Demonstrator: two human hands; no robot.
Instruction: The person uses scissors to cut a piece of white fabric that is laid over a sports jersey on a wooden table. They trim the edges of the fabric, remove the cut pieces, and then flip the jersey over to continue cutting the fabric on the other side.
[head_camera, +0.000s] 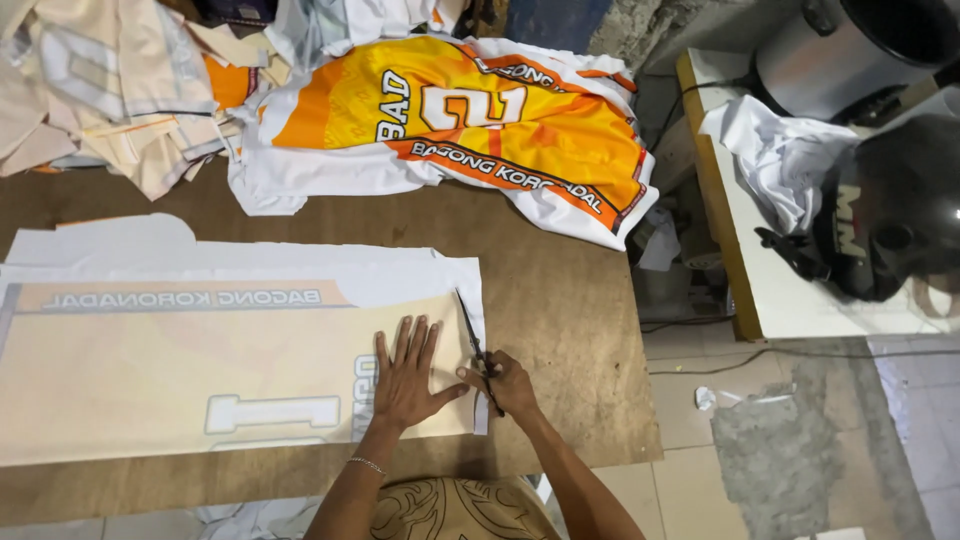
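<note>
Scissors (477, 348), gripped in the closed fingers (487, 372) of the right hand (508, 385), point their long blades straight away from the person along the right edge of the printed fabric panel (200, 360), which the left hand (405, 375) just beside presses flat with open fingers onto the counter (560, 300).

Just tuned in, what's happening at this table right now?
A person is cutting a pale printed fabric sheet spread on a brown table. The left hand lies flat on the sheet, pressing it down, while the right hand works scissors along the sheet's right edge. An orange and white jersey lies further back, beside a heap of cut pieces.
</note>
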